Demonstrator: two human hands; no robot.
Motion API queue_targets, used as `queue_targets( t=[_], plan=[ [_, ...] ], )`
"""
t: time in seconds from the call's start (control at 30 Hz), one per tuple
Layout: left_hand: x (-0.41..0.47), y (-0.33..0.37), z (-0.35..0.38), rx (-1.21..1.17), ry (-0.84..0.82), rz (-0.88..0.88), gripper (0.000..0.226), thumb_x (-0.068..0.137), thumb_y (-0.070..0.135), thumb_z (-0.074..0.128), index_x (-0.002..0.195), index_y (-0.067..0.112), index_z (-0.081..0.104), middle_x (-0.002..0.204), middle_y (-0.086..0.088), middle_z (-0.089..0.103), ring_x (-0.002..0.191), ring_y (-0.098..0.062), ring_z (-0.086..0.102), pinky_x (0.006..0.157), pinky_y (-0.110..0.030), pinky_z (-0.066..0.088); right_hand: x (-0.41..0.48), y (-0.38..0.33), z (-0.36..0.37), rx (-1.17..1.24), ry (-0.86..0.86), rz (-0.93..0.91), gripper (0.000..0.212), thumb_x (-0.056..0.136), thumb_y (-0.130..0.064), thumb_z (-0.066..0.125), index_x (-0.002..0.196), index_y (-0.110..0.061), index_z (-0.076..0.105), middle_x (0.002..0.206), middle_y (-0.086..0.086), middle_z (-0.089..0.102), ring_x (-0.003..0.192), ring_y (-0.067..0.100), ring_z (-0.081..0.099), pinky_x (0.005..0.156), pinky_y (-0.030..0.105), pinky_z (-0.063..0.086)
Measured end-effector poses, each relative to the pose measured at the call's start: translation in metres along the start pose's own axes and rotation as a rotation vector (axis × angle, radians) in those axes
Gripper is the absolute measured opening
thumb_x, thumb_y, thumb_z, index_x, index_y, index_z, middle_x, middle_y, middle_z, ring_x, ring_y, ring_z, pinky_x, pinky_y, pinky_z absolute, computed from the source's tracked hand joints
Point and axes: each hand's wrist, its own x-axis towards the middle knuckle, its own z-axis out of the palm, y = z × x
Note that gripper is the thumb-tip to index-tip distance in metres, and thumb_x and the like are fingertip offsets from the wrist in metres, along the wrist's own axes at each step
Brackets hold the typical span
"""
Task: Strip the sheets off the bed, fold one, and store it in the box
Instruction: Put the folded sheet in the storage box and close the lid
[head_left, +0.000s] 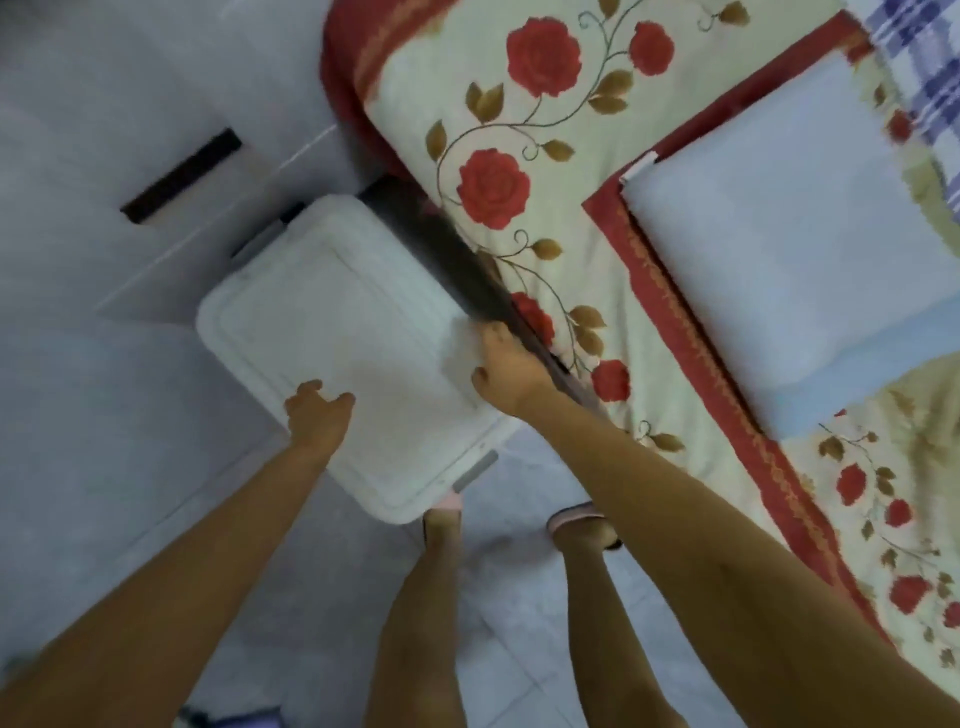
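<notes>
Head view: box lid (332, 312) judged stiff, light; best taken at edges under left grip (317, 410), right grip (506, 369); clamping cannot be told.

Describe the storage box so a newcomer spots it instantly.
Find the bed under the cream sheet printed with red roses. On the pale tiled floor beside it sits a white rectangular plastic box, lid on. Unlike the soft bedding, it is hard, plain and round-cornered.
</notes>
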Motion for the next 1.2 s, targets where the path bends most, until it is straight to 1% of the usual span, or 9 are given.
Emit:
queue_targets(
  t=[0.1,0.23,0.3,0.4,0.53,0.7,0.93,1.1,1.2],
  plan=[
    [0.03,-0.042,0.009,-0.029,0.022,-0.298,0.089,0.088,0.033,0.062,0.148,0.001,0.004,0.154,-0.017,0.008,0.139,-0.029,0.021,0.11,-0.04,0.025,0.036,0.003,0.035,0.089,-0.063,0.258,0.07,0.09,-0.016,0.052,0.147,-0.007,0.013,0.15,0.018,0.023,0.137,0.036,0.026,0.109,0.041,0.028],
    [0.052,-0.078,0.027,-0.187,0.045,-0.473,0.104,0.086,0.037,0.065,0.146,0.003,-0.014,0.157,-0.013,-0.008,0.144,-0.028,0.007,0.113,-0.048,0.018,0.063,0.006,0.055,0.128,-0.079,0.377,0.076,0.091,-0.019,0.05,0.15,-0.012,0.004,0.157,0.013,0.01,0.144,0.034,0.011,0.116,0.048,0.014],
    [0.058,-0.09,0.034,-0.281,0.014,-0.472,0.101,0.086,0.035,0.065,0.148,0.001,-0.008,0.157,-0.013,0.003,0.142,-0.027,0.016,0.113,-0.044,0.022,0.069,0.011,0.063,0.076,-0.108,0.367,0.078,0.09,-0.019,0.05,0.151,-0.014,0.001,0.158,0.011,0.008,0.144,0.033,0.009,0.117,0.048,0.013],
    [0.065,-0.1,0.042,-0.422,0.004,-0.38,0.077,0.086,0.024,0.066,0.143,-0.005,0.023,0.142,-0.016,0.038,0.127,-0.03,0.043,0.1,-0.033,0.038,0.075,0.02,0.068,0.127,-0.132,0.396,0.079,0.089,-0.016,0.051,0.151,-0.012,0.003,0.156,0.013,0.016,0.141,0.034,0.021,0.114,0.042,0.024],
    [0.064,-0.098,0.042,-0.519,0.054,-0.376,0.061,0.083,0.02,0.068,0.13,-0.01,0.043,0.129,-0.026,0.051,0.111,-0.033,0.055,0.096,-0.042,0.045,0.074,0.022,0.069,0.251,-0.122,0.395,0.066,0.092,-0.019,0.051,0.148,-0.008,0.019,0.147,0.014,0.035,0.132,0.031,0.038,0.107,0.035,0.033],
    [0.061,-0.095,0.032,-0.603,0.11,-0.441,0.067,0.075,0.022,0.074,0.13,-0.005,0.046,0.128,-0.022,0.053,0.114,-0.037,0.054,0.096,-0.049,0.044,0.067,0.019,0.065,0.436,-0.146,0.439,0.071,0.089,-0.021,0.056,0.15,-0.016,0.021,0.147,0.01,0.038,0.131,0.031,0.041,0.11,0.041,0.035],
    [0.038,-0.086,0.014,-0.647,0.214,-0.41,0.083,0.074,0.032,0.072,0.14,0.001,0.032,0.131,-0.012,0.05,0.112,-0.029,0.053,0.097,-0.042,0.047,0.04,0.012,0.045,0.578,-0.128,0.412,0.068,0.084,-0.028,0.061,0.145,-0.016,0.033,0.141,0.008,0.046,0.126,0.029,0.047,0.107,0.044,0.039],
    [-0.01,-0.062,-0.013,-0.65,0.364,-0.376,0.069,0.088,0.033,0.057,0.142,0.001,0.027,0.139,-0.011,0.042,0.121,-0.025,0.046,0.092,-0.023,0.033,-0.011,-0.016,0.009,0.612,0.007,0.268,0.047,0.092,-0.023,0.059,0.134,-0.012,0.043,0.119,0.0,0.055,0.103,0.013,0.051,0.086,0.026,0.042],
    [-0.073,-0.024,-0.043,-0.646,0.373,-0.381,0.073,0.084,0.042,0.055,0.139,0.0,0.032,0.136,-0.015,0.046,0.118,-0.029,0.05,0.102,-0.037,0.041,-0.062,-0.037,-0.05,0.583,0.107,0.212,0.043,0.094,-0.024,0.055,0.134,-0.011,0.044,0.113,-0.002,0.053,0.097,0.01,0.047,0.079,0.018,0.039]
  ],
)
